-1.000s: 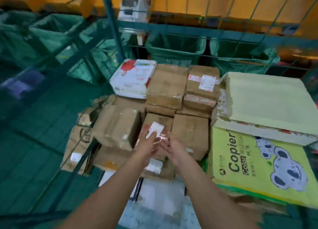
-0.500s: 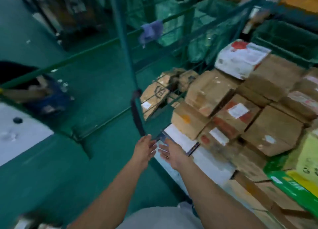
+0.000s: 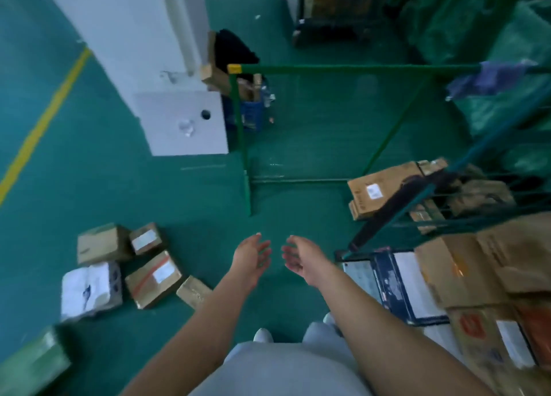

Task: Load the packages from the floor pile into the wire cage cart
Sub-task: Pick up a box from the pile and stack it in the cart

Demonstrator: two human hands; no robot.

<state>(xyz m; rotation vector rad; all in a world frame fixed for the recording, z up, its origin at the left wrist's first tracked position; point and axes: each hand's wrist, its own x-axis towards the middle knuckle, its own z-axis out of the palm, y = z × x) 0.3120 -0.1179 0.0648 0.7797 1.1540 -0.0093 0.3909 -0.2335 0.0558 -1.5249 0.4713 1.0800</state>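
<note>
Both hands hang empty over the green floor, palms facing each other. My left hand (image 3: pixel 252 257) and my right hand (image 3: pixel 301 255) have their fingers apart. The floor pile lies to the lower left: a brown box (image 3: pixel 101 243), a small labelled box (image 3: pixel 146 238), a taped box with a label (image 3: pixel 155 279), a flat brown packet (image 3: pixel 194 292) and a white bag parcel (image 3: pixel 91 290). The wire cage cart (image 3: pixel 417 199) stands at the right, stacked with cardboard boxes (image 3: pixel 465 270).
A white pillar (image 3: pixel 179 121) rises at the upper left with a yellow floor line (image 3: pixel 44 121) beside it. An open green cage door frame (image 3: pixel 244 157) stands ahead. A green package (image 3: pixel 32 366) sits at the bottom left. Green bags fill the upper right.
My view has swung left from the loaded cart down to the floor pile. Both hands have let go of the box placed in the cart and moved out over the floor.
</note>
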